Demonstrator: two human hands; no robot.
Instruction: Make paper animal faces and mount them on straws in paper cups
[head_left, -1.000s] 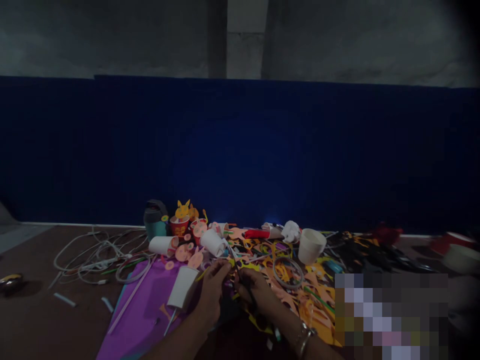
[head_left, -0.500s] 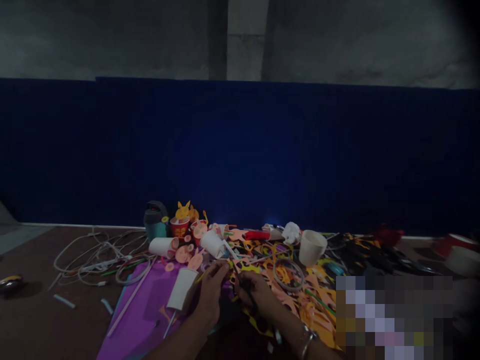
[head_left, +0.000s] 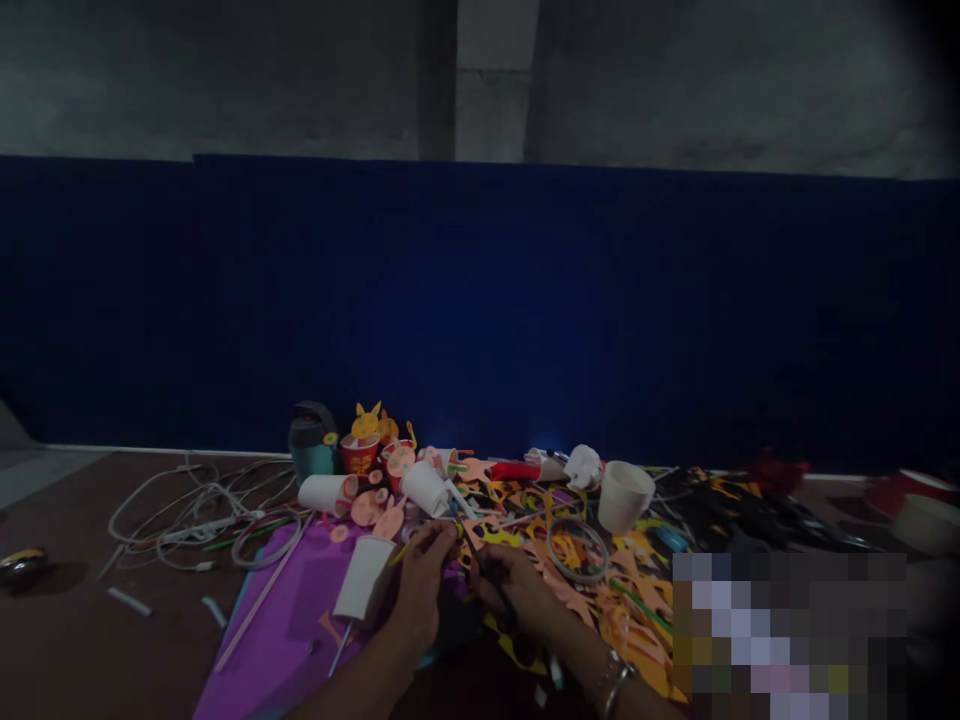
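In the middle of the head view, my left hand (head_left: 424, 575) has its fingers pinched together on a thin yellow paper piece (head_left: 399, 553), whose strip sticks out to the left. My right hand (head_left: 517, 585) is closed around dark-handled scissors (head_left: 495, 580). Their blades point up and away, right beside my left fingertips. Dim light hides whether the blades touch the paper. A white paper cup (head_left: 365, 578) with a straw at its lower end lies left of my left hand. Another white cup (head_left: 426, 488) lies tipped just beyond both hands.
Purple sheets (head_left: 289, 610) lie at left, with tangled white cables (head_left: 187, 530) beyond. Orange and yellow paper scraps (head_left: 637, 640) cover the right side around a roll of tape (head_left: 577, 550). Farther back stand a teal bottle (head_left: 312, 455), a red cup (head_left: 361, 458) and a white cup (head_left: 625, 497).
Both hands stay in almost the same place. The scissors and my fingertips have shifted only very slightly; the surrounding things lie as before.
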